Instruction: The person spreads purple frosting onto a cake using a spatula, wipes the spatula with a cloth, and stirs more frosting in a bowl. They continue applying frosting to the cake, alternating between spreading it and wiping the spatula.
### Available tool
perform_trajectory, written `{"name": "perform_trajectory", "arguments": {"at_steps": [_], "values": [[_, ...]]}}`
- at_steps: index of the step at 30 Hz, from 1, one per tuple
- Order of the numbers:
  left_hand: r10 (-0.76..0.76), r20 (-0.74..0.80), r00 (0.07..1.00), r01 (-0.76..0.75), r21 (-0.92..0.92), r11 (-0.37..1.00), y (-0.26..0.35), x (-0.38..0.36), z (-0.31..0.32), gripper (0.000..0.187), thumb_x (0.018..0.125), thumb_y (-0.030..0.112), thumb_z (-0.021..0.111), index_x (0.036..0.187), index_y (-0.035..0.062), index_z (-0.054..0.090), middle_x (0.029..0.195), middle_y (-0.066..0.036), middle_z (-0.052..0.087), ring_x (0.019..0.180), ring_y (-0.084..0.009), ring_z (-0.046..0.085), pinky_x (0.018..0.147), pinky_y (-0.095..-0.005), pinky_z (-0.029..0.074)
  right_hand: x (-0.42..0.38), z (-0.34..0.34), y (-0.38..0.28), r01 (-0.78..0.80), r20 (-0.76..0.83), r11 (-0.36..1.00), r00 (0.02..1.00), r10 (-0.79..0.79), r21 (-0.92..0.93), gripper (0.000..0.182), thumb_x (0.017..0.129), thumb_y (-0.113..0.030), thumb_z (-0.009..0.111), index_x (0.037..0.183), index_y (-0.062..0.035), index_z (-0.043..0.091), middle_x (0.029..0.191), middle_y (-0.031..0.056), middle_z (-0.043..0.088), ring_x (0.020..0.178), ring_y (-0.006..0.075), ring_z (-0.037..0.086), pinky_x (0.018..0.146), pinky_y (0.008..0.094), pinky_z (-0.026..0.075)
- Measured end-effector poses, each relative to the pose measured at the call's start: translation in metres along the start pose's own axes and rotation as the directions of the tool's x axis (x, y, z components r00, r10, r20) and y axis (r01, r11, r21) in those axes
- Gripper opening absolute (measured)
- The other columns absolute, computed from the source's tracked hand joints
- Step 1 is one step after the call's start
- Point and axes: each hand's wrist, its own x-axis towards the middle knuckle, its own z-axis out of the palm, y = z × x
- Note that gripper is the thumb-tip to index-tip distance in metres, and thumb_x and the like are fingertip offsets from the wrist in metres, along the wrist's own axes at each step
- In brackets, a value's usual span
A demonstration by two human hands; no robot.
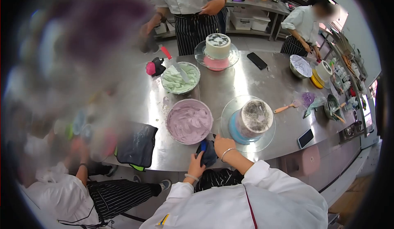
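A dark blue cloth [208,153] is gripped by both hands at the near edge of a steel table [246,81], the left hand [196,166] closed on it from below and the right hand [223,143] clenched over its top. Just beyond, at one o'clock, a frosted cake [255,117] is seen on a glass turntable [230,114], and at eleven o'clock a bowl of lilac cream [189,121] is placed.
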Motion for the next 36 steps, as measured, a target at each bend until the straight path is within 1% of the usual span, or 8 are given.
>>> {"name": "perform_trajectory", "arguments": {"at_steps": [8, 15, 17, 20, 22, 31, 33, 36], "values": [[0.126, -0.245, 0.961, -0.235, -0.488, 0.841, 0.045, 0.0, -0.025, 0.026, 0.063, 0.009, 0.069, 0.075, 0.0011, 0.047, 0.093, -0.014, 0.041, 0.09, -0.0273, 0.042, 0.081, -0.0328, 0.035, -0.001, -0.008, 0.001, -0.004, 0.007, 1.0, 1.0, 0.004, -0.016, 0.019, 0.078, -0.012, 0.046, 0.09, 0.0008, 0.05, 0.078, 0.0168, 0.062, 0.073, 0.0296, 0.062, 0.063, 0.0359, 0.049], [0.002, -0.35, 0.937, -0.024, -0.058, 0.998, -0.006, -0.035, -0.033, 0.019, 0.071, 0.012, 0.064, 0.072, 0.0005, 0.049, 0.1, -0.015, 0.042, 0.091, -0.0256, 0.044, 0.079, -0.0325, 0.036, 0.002, -0.012, 0.005, 0.008, 0.052, 0.999, 0.999, -0.006, -0.041, 0.018, 0.077, -0.01, 0.045, 0.091, 0.0003, 0.05, 0.082, 0.0178, 0.061, 0.076, 0.0309, 0.061, 0.066, 0.0377, 0.048], [-0.067, -0.386, 0.92, -0.036, -0.254, 0.966, -0.009, -0.042, -0.043, 0.017, 0.074, 0.012, 0.061, 0.075, -0.0001, 0.049, 0.101, -0.014, 0.043, 0.091, -0.0239, 0.045, 0.078, -0.0311, 0.037, 0.004, -0.016, 0.005, 0.009, 0.072, 0.999, 0.997, -0.006, -0.045, 0.018, 0.077, -0.01, 0.045, 0.091, 0.0006, 0.05, 0.082, 0.0182, 0.061, 0.077, 0.0312, 0.061, 0.066, 0.038, 0.048], [-0.172, -0.386, 0.906, -0.109, -0.606, 0.788, -0.022, -0.042, -0.038, 0.014, 0.082, 0.013, 0.053, 0.083, -0.0008, 0.05, 0.1, -0.01, 0.049, 0.091, -0.0182, 0.047, 0.077, -0.0263, 0.038, 0.006, -0.018, 0.005, -0.013, 0.099, 0.999, 0.995, 0.016, -0.029, 0.019, 0.077, -0.009, 0.045, 0.092, 0.0014, 0.05, 0.082, 0.0184, 0.061, 0.077, 0.0319, 0.06, 0.068, 0.0383, 0.048], [-0.314, -0.043, 0.948, 0.065, -0.943, 0.328, -0.009, -0.037, -0.037, 0.015, 0.084, 0.016, 0.051, 0.082, 0.0013, 0.052, 0.096, -0.007, 0.053, 0.09, -0.0186, 0.049, 0.082, -0.0267, 0.036, 0.007, -0.02, 0.007, -0.007, 0.102, 1.0, 0.995, 0.009, -0.023, 0.019, 0.076, -0.008, 0.046, 0.092, 0.0018, 0.05, 0.083, 0.0192, 0.061, 0.079, 0.0324, 0.06, 0.069, 0.0383, 0.048], [-0.009, -0.195, 0.981, -0.195, -0.972, -0.134, 0.033, -0.02, -0.047, 0.012, 0.077, 0.008, 0.055, 0.07, 0.0017, 0.048, 0.08, -0.006, 0.051, 0.107, -0.0265, 0.04, 0.094, -0.038, 0.025, 0.01, -0.028, 0.012, -0.014, 0.135, 1.0, 0.991, 0.013, 0.003, 0.019, 0.077, -0.008, 0.045, 0.093, 0.0008, 0.051, 0.087, 0.0206, 0.059, 0.083, 0.0339, 0.058, 0.071, 0.0388, 0.047], [0.145, -0.298, 0.944, -0.3, -0.583, 0.755, 0.0, -0.019, -0.043, 0.01, 0.073, 0.005, 0.056, 0.072, 0.001, 0.047, 0.088, -0.013, 0.052, 0.109, -0.0352, 0.039, 0.094, -0.0419, 0.026, 0.011, -0.029, 0.012, -0.017, 0.134, 1.0, 0.991, 0.016, 0.009, 0.019, 0.077, -0.008, 0.044, 0.092, 0.001, 0.051, 0.087, 0.0208, 0.059, 0.083, 0.0338, 0.058, 0.072, 0.0389, 0.047], [0.066, -0.287, 0.956, -0.038, 0.101, 0.994, -0.032, -0.04, -0.038, 0.01, 0.069, 0.0, 0.055, 0.072, 0.002, 0.046, 0.102, -0.017, 0.049, 0.111, -0.039, 0.035, 0.091, -0.0479, 0.028, 0.011, -0.029, 0.012, -0.02, 0.133, 1.0, 0.991, 0.017, 0.02, 0.019, 0.078, -0.008, 0.044, 0.092, 0.0012, 0.052, 0.087, 0.0211, 0.059, 0.084, 0.0335, 0.059, 0.071, 0.0388, 0.047]]}}
